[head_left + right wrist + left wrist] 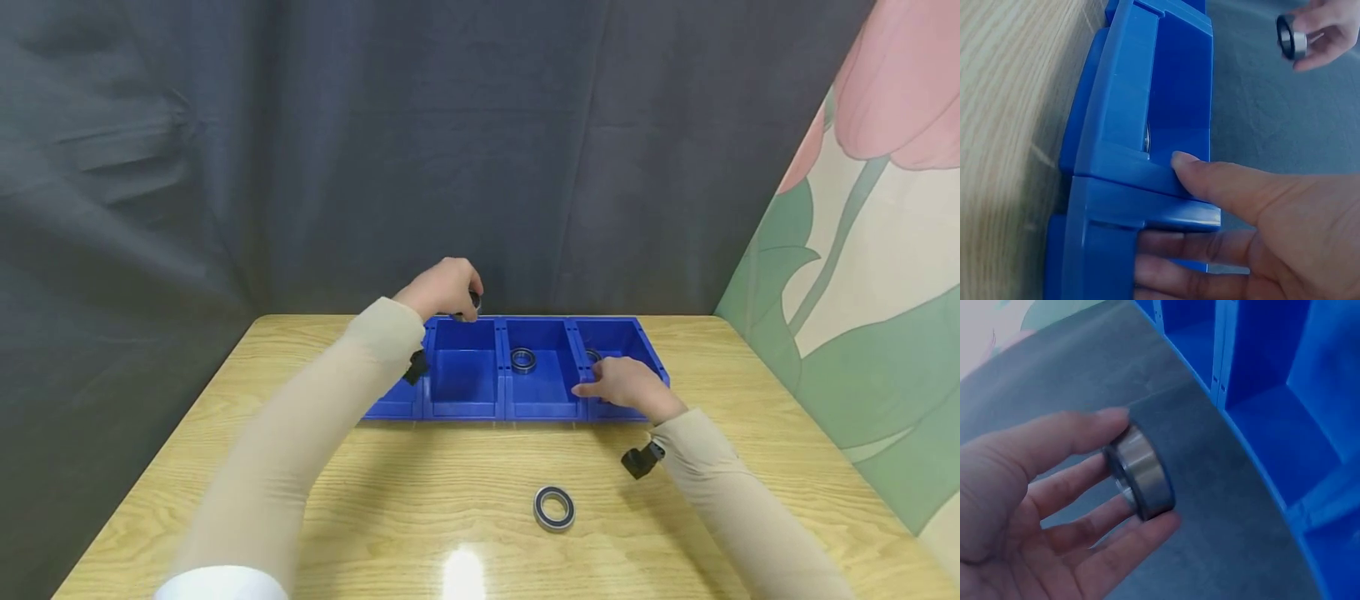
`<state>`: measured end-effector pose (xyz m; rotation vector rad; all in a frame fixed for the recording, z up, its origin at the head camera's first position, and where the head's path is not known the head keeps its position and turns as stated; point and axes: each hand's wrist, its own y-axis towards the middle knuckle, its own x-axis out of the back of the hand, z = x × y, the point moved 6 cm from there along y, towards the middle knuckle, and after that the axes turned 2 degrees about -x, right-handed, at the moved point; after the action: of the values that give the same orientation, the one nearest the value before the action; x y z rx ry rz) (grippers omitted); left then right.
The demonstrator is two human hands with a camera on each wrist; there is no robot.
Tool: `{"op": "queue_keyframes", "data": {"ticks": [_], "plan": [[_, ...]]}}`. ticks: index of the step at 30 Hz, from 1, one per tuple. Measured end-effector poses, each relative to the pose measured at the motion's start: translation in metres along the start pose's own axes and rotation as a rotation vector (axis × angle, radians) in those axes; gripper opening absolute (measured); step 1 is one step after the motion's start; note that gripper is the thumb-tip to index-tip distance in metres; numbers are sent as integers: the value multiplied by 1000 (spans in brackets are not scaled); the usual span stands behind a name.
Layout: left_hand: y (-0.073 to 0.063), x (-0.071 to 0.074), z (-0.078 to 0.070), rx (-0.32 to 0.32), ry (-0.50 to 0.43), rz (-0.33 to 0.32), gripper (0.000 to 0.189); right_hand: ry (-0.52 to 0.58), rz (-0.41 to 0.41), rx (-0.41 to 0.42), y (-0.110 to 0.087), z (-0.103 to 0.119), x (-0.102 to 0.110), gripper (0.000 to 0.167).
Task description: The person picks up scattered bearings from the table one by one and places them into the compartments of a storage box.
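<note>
L hand [445, 287] fingers clamped on ball brg [1145, 472] by blue bin row's [465, 409] back, R hand [628, 383] fingers apart astride its rightmost divider [578, 346]: steady row, lower brg gently.

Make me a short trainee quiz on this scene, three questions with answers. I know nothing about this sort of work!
1. How many metal rings lie directly on the wooden table?

2. True or false: the left hand is lying flat on the table.

3. Where is the right hand?
(a) at the blue bins
(b) against the curtain
(c) on the table ring

Key:
1. One.
2. False: it holds a metal ring up in the air.
3. (a): its fingers reach into the right-end bin.
</note>
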<state>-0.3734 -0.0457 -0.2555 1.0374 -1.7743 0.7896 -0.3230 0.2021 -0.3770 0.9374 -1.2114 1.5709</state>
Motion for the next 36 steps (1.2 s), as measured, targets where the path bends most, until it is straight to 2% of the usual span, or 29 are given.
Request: {"op": "queue_keyframes", "data": {"ticks": [4, 9, 13, 16, 17, 20, 22, 29, 36], "plan": [[12, -15, 4, 31, -70, -37, 47, 2, -13, 7, -2, 1, -1, 47], [20, -38, 9, 62, -39, -26, 44, -3, -28, 15, -2, 4, -2, 45], [26, -51, 11, 79, 0, -31, 33, -22, -33, 18, -3, 4, -1, 51], [29, -59, 13, 105, -3, -19, 12, -32, -35, 16, -4, 4, -1, 55], [31, -61, 14, 114, -4, -16, 12, -31, -34, 15, -4, 4, -1, 54], [34, -66, 15, 145, -10, -8, 32, -26, -37, 9, -5, 3, 0, 51], [36, -66, 17, 160, -1, -11, 36, -22, -36, 7, -5, 3, 0, 50], [42, -71, 23, 213, 20, 0, 10, -25, -27, 1, -4, 3, -1, 60], [42, -75, 28, 243, -14, 0, 14, -14, -24, -4, -3, 3, -3, 47]]}}
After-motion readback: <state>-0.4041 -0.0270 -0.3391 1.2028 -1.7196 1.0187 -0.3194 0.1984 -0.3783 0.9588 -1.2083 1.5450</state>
